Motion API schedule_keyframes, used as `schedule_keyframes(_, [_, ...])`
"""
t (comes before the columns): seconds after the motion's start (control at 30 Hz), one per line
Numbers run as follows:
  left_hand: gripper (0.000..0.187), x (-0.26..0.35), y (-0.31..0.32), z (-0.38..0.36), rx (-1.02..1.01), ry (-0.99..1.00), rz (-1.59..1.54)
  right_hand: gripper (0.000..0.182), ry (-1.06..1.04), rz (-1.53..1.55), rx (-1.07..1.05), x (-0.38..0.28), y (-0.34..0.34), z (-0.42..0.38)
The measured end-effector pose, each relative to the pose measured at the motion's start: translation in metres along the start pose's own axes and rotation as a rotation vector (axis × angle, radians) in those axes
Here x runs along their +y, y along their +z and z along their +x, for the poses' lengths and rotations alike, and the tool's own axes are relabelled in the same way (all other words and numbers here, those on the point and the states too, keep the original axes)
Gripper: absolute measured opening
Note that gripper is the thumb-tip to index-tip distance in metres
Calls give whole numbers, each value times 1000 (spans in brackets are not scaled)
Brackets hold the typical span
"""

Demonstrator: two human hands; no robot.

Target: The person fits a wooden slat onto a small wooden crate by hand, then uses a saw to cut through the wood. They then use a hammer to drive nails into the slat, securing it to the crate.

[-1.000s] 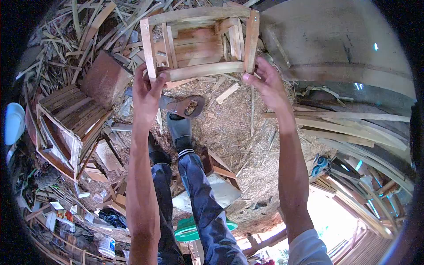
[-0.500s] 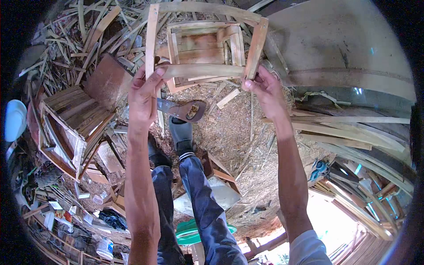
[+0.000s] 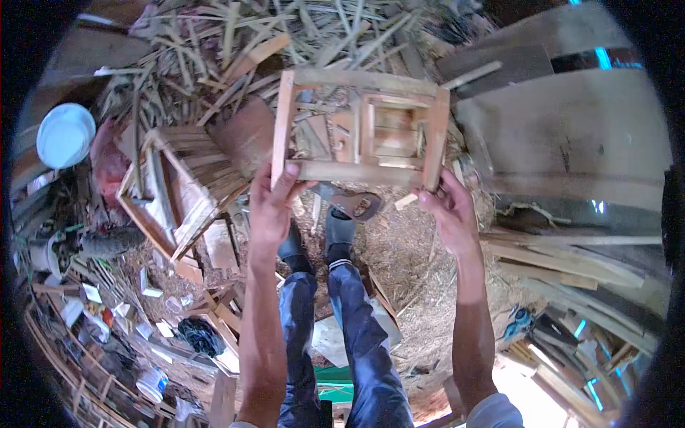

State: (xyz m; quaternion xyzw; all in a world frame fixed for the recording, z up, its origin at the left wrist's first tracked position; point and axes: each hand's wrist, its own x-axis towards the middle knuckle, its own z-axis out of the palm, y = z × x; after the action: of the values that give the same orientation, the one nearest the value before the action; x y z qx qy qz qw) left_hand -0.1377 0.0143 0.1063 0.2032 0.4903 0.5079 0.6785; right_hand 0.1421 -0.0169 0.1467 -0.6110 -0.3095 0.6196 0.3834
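Note:
A rectangular wooden frame (image 3: pixel 364 173) is held up in front of me, its long sides running left to right. My left hand (image 3: pixel 275 207) grips its lower left corner, thumb over the joint. At the lower right corner, my right hand (image 3: pixel 447 210) is closed on the same frame. Through the frame's opening, a smaller wooden box-like piece (image 3: pixel 396 128) shows on the ground beyond, partly hidden by the frame's bars.
Scrap wood strips (image 3: pixel 342 36) are heaped at the top. A slatted wooden piece (image 3: pixel 185 178) lies left, below a white bucket (image 3: pixel 66 135). Large boards (image 3: pixel 564 121) and long planks (image 3: pixel 571 260) are on the right. A hand saw (image 3: pixel 353 203) lies near my feet.
The frame and both hands have moved lower and to the right in view, still joined. The surroundings have shifted with the head, and the white bucket now shows more fully.

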Motion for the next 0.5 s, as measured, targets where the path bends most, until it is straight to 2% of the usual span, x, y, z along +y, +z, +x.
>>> schedule_keyframes(0.03, [30,5,-6,-6,-11,-4,-1,60,-4,-4,-21,1,11,-1])
schedule_keyframes(0.1, [32,8,-21,-17,22,-5,-10,54,-63,-46,89,4,29,-4])
schedule_keyframes(0.17, [32,12,-34,-24,50,-2,-44,49,-12,1,35,2,45,-3])
schedule_keyframes(0.23, [32,18,-47,-32,106,42,-92,47,-31,-7,101,0,68,0])
schedule_keyframes(0.5, [35,39,-100,-53,146,38,-268,53,-20,64,-116,-21,124,1])
